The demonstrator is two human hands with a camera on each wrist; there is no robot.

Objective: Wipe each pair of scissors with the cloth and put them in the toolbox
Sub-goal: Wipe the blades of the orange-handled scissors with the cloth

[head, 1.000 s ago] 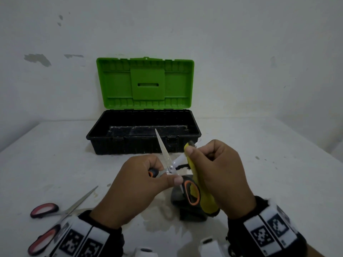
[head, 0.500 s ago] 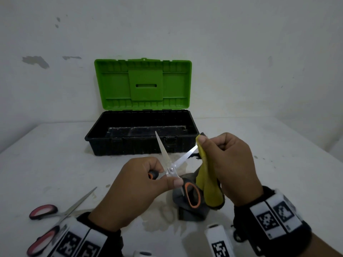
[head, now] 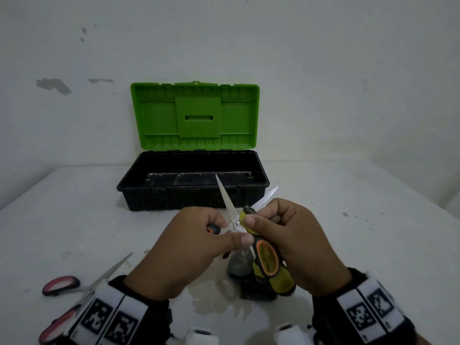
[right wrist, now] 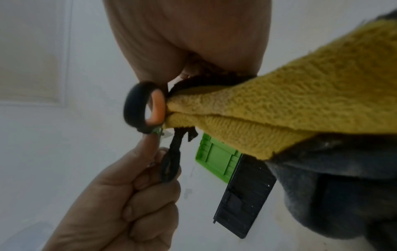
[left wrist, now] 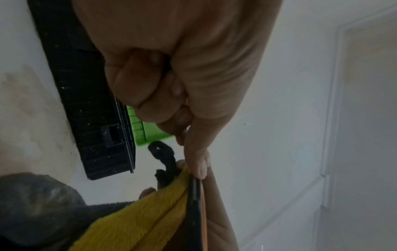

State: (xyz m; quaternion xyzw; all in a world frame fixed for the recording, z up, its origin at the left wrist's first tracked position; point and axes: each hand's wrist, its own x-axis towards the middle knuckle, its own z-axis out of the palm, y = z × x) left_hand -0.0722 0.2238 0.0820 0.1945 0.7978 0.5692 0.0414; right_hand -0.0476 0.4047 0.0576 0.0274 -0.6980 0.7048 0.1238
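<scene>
My left hand (head: 211, 235) grips the black-and-orange scissors (head: 230, 207) by one handle, thumb near the pivot, blades spread apart and pointing up toward the toolbox. My right hand (head: 273, 222) pinches the yellow-and-grey cloth (head: 281, 282) around the right blade, close to the pivot. The other orange-lined handle loop (right wrist: 148, 108) hangs beside the cloth (right wrist: 290, 105). The left hand (right wrist: 128, 195) curls round the lower handle. The toolbox (head: 261, 179) stands behind, black base, green lid (head: 195, 115) upright. The cloth (left wrist: 137, 219) also shows under the left hand (left wrist: 187, 108).
Two pairs of red-handled scissors (head: 74, 285) lie on the white table (head: 348, 220) at the front left, one partly hidden by my left wrist band. A damp patch (head: 214, 297) marks the table under my hands. A white wall rises just behind the toolbox.
My right hand with the cloth slid up the right blade to its tip, then came back down toward the pivot. The left hand kept its hold on the scissors.
</scene>
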